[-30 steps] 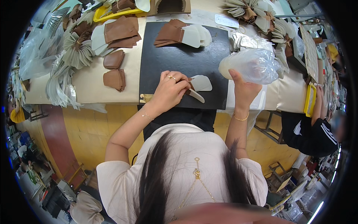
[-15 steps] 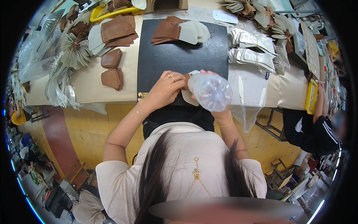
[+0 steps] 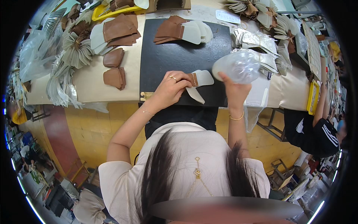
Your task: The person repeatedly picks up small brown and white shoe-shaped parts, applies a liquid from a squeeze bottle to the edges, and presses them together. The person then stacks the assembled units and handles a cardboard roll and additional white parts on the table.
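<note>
My left hand (image 3: 172, 86) is closed over a brown leather piece (image 3: 193, 79), its fingers pressing it near the front of the black work mat (image 3: 179, 56). Two pale flaps, a white one (image 3: 205, 78) and a cream one (image 3: 196, 95), spread out from the brown part to the right. In my right hand (image 3: 235, 87) is a clear plastic bottle (image 3: 240, 67), tilted over the mat's right edge, with the fingers wrapped round its near side. A fanned stack of brown and white leather pieces (image 3: 182, 30) lies at the back of the mat.
Brown leather stacks (image 3: 113, 58) and a larger brown-and-white pile (image 3: 119, 30) lie left of the mat. Bundled silvery-white pieces (image 3: 257, 41) stand at right. Beyond are a yellow tray (image 3: 112, 13) and a plastic bag (image 3: 37, 59). Another person (image 3: 311, 128) works at far right.
My right hand has carried the bottle to the right, off the leather piece, uncovering its pale flaps. My left hand stays on the brown part.
</note>
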